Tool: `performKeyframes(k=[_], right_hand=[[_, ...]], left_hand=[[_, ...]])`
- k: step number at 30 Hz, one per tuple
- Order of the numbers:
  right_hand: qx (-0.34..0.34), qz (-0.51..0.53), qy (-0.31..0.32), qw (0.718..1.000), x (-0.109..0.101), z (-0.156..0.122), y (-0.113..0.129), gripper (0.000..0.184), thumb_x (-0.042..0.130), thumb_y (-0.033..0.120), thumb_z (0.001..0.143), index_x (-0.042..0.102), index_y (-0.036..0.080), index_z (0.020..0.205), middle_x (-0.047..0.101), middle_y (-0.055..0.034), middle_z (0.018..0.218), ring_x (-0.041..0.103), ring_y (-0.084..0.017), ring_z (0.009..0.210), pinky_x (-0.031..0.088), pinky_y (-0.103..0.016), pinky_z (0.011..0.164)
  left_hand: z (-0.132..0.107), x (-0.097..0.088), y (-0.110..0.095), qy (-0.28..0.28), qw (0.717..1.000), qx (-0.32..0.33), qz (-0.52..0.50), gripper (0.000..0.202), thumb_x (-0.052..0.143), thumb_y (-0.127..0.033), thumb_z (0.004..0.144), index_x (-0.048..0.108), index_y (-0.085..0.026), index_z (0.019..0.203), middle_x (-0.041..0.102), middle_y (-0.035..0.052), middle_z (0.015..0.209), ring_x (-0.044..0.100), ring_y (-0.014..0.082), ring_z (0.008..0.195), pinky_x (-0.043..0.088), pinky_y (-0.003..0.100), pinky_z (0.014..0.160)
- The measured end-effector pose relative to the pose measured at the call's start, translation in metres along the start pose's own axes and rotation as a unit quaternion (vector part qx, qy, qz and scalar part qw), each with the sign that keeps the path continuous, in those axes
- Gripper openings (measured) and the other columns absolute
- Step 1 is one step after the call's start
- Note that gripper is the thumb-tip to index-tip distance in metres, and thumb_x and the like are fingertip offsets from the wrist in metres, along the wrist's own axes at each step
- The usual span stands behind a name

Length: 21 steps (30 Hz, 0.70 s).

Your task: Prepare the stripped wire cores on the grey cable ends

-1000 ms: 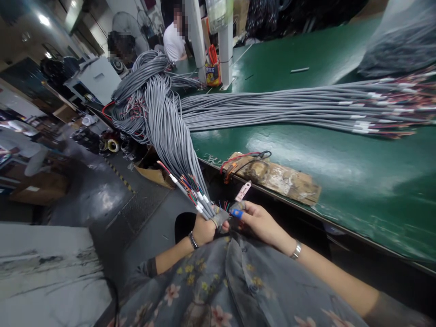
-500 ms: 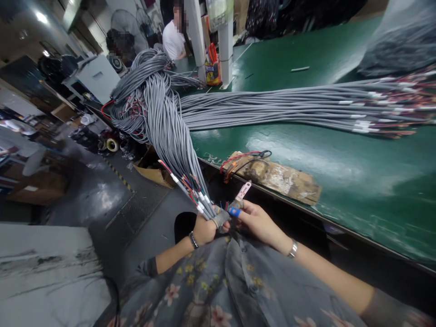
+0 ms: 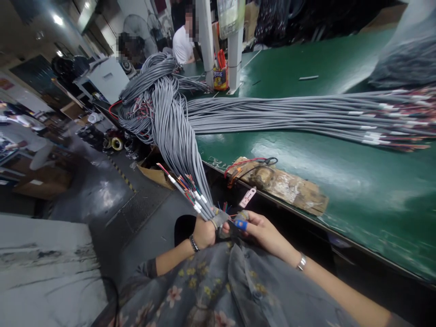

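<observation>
My left hand (image 3: 205, 232) is closed around the ends of several grey cables (image 3: 177, 131), low in front of my body. White sleeves and thin coloured wires (image 3: 191, 187) fan out above that fist. Close on its right, my right hand (image 3: 260, 230) pinches the thin wire ends (image 3: 233, 216) of a cable; its fingertips partly hide them. Blue tape (image 3: 241, 225) wraps the right thumb, and greyish wraps cover other fingers. A pink tag (image 3: 247, 197) shows just above the right hand; what it hangs from is unclear.
More grey cables (image 3: 272, 113) lie along the green bench (image 3: 368, 181), heaped at its left end. A worn wooden board (image 3: 282, 184) with red and black leads sits by the front edge. A cardboard box (image 3: 155, 175) stands below. Another person (image 3: 183, 45) is beyond the bench.
My right hand has drawn slightly right, away from the left, and thin wires now show between them. The left hand keeps its hold on the cables. The view has shifted a little.
</observation>
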State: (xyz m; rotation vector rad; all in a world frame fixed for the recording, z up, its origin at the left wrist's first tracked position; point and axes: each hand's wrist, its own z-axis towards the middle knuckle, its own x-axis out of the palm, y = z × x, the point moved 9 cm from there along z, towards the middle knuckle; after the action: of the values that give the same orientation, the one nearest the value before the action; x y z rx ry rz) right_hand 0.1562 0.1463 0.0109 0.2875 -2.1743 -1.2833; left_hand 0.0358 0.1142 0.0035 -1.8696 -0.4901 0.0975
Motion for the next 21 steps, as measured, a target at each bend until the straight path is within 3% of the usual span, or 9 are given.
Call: performKeyframes(k=[5, 13, 21], right_hand=[[0.01, 0.032, -0.01, 0.999, -0.002, 0.004, 0.003, 0.044, 0.075, 0.055, 0.055, 0.062, 0.018, 0.073, 0.054, 0.0027, 0.06, 0.045, -0.01, 0.052, 0.039, -0.025, 0.052], [-0.016, 0.016, 0.017, 1.0, 0.017, 0.014, 0.012, 0.038, 0.076, 0.05, 0.057, 0.057, 0.02, 0.067, 0.058, 0.0026, 0.051, 0.051, -0.013, 0.047, 0.036, -0.027, 0.049], [-0.012, 0.045, -0.036, 0.998, 0.008, 0.011, 0.007, 0.038, 0.077, 0.049, 0.056, 0.058, 0.019, 0.069, 0.058, 0.0036, 0.051, 0.049, -0.011, 0.044, 0.034, -0.025, 0.047]], left_hand=[[0.0, 0.001, 0.005, 0.021, 1.0, -0.018, 0.008, 0.036, 0.074, -0.047, 0.061, 0.06, -0.013, 0.059, 0.058, 0.0007, 0.045, 0.054, 0.011, 0.039, 0.044, 0.022, 0.042], [-0.002, 0.007, 0.003, 0.044, 0.997, -0.034, 0.045, 0.038, 0.074, -0.048, 0.06, 0.059, -0.013, 0.057, 0.059, 0.002, 0.047, 0.054, 0.0115, 0.04, 0.047, 0.024, 0.045], [0.0, 0.007, 0.004, 0.042, 0.998, -0.036, 0.04, 0.036, 0.074, -0.046, 0.06, 0.06, -0.013, 0.058, 0.059, 0.0017, 0.046, 0.054, 0.0119, 0.04, 0.046, 0.024, 0.043]])
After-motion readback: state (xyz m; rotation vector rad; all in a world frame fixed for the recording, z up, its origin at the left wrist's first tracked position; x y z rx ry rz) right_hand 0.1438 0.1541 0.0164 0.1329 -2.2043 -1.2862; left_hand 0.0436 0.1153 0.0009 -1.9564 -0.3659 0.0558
